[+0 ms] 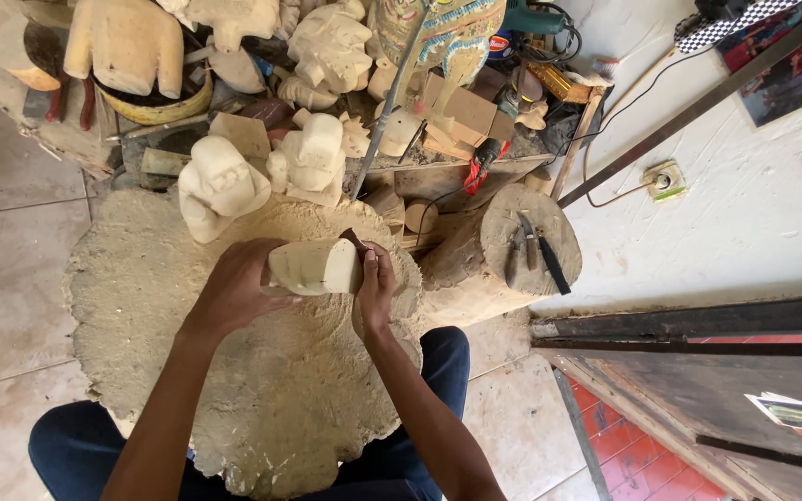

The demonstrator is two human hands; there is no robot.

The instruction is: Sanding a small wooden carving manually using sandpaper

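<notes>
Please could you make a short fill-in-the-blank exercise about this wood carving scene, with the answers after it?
1. The left hand grips a pale block of carved ____.
2. The right hand presses a small ____ tool against the block's end.
3. Two dark-handled tools lie on top of a round tree ____.
4. Under both hands lies a wide mound of ____.

Answers: wood; carving; stump; sawdust

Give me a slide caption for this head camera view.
Left hand steadies a pale wood block while right hand carves it.
</notes>
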